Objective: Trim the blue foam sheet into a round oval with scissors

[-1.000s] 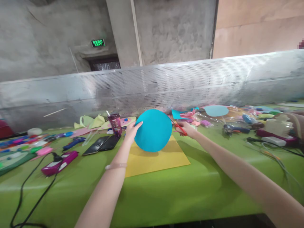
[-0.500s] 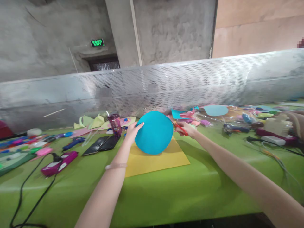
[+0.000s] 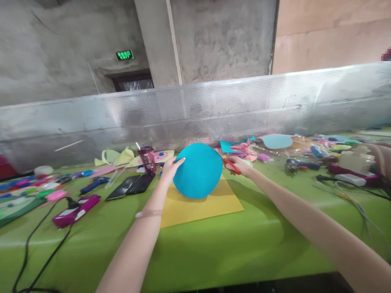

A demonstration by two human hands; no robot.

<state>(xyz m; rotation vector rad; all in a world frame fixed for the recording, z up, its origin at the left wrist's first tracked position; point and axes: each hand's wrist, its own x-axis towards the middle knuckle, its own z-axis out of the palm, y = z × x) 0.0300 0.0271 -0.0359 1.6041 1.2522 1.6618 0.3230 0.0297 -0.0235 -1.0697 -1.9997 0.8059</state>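
A round blue sheet [image 3: 198, 171], paper or thin foam, is held up in front of me. My left hand [image 3: 173, 167] grips its left edge, thumb on the near face and the other fingers hidden behind. In my right hand [image 3: 241, 166] is a pair of red-handled scissors [image 3: 232, 166], whose blades meet the sheet's right edge. How far the blades are parted is too small to tell. Beneath the blue sheet a yellow sheet [image 3: 214, 208] lies flat on the green-covered table [image 3: 195, 252].
Left of my arm are a dark phone or wallet [image 3: 131, 186], a purple cup with a straw [image 3: 148, 160], a blue glue gun [image 3: 94, 185] and a magenta power strip [image 3: 76, 211] with black cords. Another glue gun [image 3: 302, 165] and craft scraps [image 3: 244, 147] lie right. A perforated metal barrier [image 3: 195, 110] stands behind.
Almost nothing differs. The blue sheet, the scissors and both hands keep nearly the same place; the view has shifted very slightly.
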